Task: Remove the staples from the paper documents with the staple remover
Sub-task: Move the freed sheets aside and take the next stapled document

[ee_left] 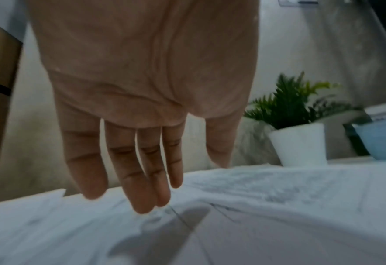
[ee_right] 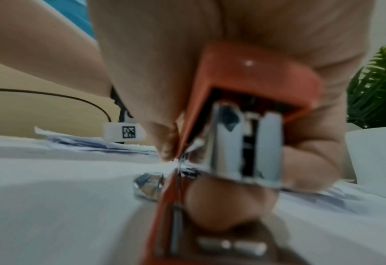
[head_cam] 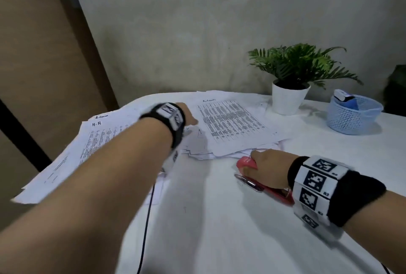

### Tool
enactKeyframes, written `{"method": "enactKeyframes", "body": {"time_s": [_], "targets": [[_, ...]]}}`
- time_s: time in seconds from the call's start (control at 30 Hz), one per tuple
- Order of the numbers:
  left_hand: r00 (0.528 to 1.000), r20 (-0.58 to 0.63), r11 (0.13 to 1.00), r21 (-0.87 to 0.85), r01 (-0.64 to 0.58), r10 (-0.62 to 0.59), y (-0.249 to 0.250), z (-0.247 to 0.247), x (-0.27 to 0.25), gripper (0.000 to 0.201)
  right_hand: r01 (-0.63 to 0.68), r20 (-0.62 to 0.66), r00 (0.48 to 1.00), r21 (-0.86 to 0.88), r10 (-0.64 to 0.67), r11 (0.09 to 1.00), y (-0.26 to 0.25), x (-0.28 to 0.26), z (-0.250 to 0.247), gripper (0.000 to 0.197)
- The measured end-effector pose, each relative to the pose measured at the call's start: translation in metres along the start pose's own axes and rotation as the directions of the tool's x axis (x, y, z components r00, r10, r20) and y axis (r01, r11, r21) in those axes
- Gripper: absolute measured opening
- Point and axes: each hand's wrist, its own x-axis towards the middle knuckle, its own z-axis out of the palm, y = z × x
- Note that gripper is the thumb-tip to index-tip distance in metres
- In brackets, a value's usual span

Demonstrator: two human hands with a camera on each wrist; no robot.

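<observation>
The table (head_cam: 241,219) bears spread papers (head_cam: 230,120) at its far side. The left hand (ee_left: 142,89) hovers over them, fingers (ee_left: 140,179) straight and apart, holding nothing. Nearer, just beside the papers' edge, the right hand (head_cam: 270,168) grips the red remover (head_cam: 247,161), its long axis running from the wrist toward the left, nose pointing leftward.

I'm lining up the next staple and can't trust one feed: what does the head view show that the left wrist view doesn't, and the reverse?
Head view only: the right hand gripping the red staple remover with metal jaws on the white table, and the printed sheets headed Admin.

Left wrist view only: the left hand from the palm side, fingers straight, hanging over blurred white paper.

Both: the green potted plant in a white pot and the light blue mesh basket.
</observation>
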Motion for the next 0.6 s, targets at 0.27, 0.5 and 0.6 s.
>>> {"method": "enactKeyframes", "body": {"time_s": [0.27, 0.5, 0.6], "targets": [[0.992, 0.078, 0.977, 0.196, 0.082, -0.099, 0.027, 0.027, 0.034, 0.046, -0.024, 0.005, 1.0, 0.004, 0.023, 1.0, 0.003, 0.014, 0.013, 0.044], [0.994, 0.018, 0.991, 0.078, 0.107, -0.109, 0.027, 0.024, 0.031, 0.042, -0.047, 0.004, 0.999, 0.015, 0.047, 0.999, 0.003, 0.014, 0.012, 0.048], [0.995, -0.005, 0.993, -0.059, 0.104, -0.104, 0.03, 0.018, 0.028, 0.039, -0.04, -0.01, 0.999, 0.03, 0.04, 0.999, 0.003, 0.012, 0.012, 0.048]]}}
